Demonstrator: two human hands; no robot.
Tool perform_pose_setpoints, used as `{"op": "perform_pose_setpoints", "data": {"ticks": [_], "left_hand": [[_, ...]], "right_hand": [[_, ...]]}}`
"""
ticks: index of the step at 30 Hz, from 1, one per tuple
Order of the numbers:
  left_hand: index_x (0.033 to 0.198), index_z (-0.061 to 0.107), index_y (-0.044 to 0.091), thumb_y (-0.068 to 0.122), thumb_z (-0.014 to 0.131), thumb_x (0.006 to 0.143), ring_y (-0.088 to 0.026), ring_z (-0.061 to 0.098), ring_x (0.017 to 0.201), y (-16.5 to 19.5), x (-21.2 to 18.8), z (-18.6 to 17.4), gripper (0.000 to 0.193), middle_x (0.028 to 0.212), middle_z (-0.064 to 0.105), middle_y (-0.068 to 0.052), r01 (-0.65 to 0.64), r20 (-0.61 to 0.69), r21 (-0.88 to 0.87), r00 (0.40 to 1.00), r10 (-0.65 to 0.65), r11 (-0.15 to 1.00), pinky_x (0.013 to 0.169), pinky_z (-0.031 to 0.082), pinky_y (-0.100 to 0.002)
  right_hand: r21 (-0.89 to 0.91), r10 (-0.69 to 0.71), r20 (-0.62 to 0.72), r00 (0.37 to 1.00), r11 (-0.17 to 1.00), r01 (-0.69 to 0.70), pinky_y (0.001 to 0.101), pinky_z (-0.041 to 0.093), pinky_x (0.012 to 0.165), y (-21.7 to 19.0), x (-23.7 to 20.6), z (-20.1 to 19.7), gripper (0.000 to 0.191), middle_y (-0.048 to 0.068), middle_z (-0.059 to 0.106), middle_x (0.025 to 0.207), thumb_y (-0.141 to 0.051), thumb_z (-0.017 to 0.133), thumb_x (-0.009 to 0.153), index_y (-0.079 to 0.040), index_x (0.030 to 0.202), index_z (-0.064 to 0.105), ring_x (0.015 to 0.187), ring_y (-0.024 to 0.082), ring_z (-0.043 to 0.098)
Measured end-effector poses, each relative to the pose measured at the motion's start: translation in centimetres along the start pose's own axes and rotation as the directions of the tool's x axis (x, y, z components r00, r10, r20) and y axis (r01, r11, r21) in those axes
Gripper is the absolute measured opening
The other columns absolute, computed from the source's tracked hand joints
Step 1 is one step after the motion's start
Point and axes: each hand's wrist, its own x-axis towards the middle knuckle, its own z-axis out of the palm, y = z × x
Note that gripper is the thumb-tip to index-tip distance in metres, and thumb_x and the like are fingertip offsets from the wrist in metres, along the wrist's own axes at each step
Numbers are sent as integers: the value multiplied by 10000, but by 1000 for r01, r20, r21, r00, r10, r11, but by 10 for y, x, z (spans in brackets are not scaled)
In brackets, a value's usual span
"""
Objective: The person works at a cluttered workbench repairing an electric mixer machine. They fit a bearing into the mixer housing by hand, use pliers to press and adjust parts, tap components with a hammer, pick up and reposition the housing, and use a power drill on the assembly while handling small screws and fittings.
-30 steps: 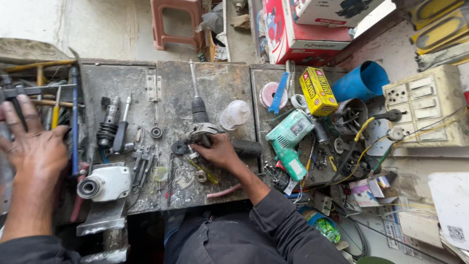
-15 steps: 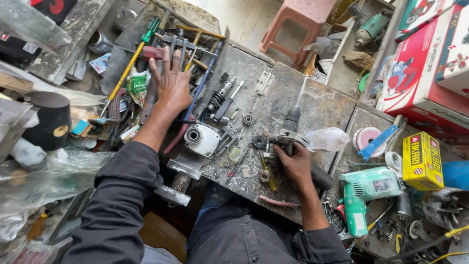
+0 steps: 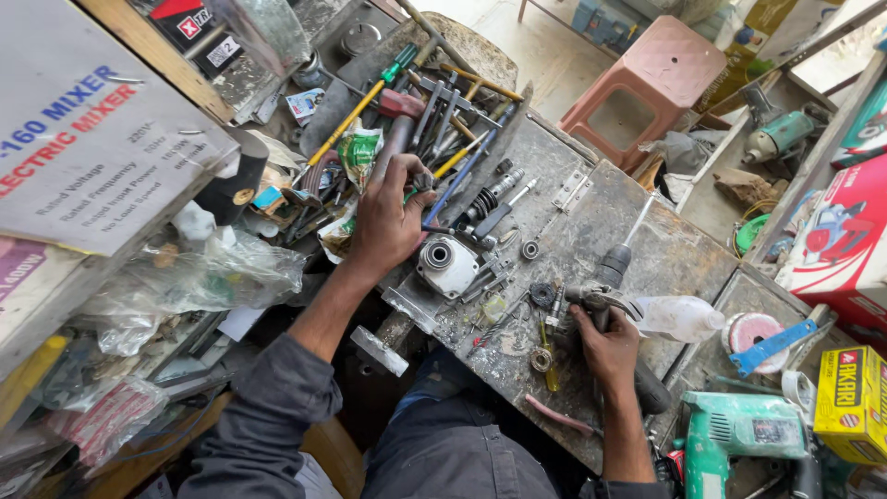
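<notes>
The right hand (image 3: pixel 605 346) grips a dark power-tool body (image 3: pixel 621 305) lying on the metal tabletop (image 3: pixel 637 231); it looks heavy, rigid and greasy, best held round its barrel; the left hand (image 3: pixel 388 222) closes its fingers on a small tool among the screwdrivers (image 3: pixel 443 111); a white lettered board (image 3: pixel 83 139) stands far left; a yellow carton (image 3: pixel 850 402) sits far right beside a red box (image 3: pixel 845 240).

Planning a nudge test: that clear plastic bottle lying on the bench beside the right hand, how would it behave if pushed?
The clear plastic bottle lies on its side and looks empty, so probably light and apt to roll. Its thin walls would likely dent under a firm grip. The right hand and drill body sit close enough to stop it that way.
</notes>
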Motion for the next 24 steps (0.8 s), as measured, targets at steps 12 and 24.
{"op": "perform_pose_setpoints", "data": {"ticks": [12,24], "left_hand": [[1197,531,68,-25,699,922,-200,782,958,29,-50,-15,335,1000,717,-87,119,152,-273,985,-79,955,765,605,-329],[1304,538,94,38,671,930,-395,714,900,11,-60,-7,402,932,711,-166,54,262,-128,965,-19,990,698,525,-496]], "right_hand": [[-93,152,78,985,985,-144,263,360,447,-6,-2,-8,253,-2,584,649,-239,763,940,-1,927,680,516,70,488],[-204,118,343,932,978,-48,291,358,497,-32,-4,-26,234,-19,548,663,-222,650,935,-33,1059,709,568,79,455]]}}
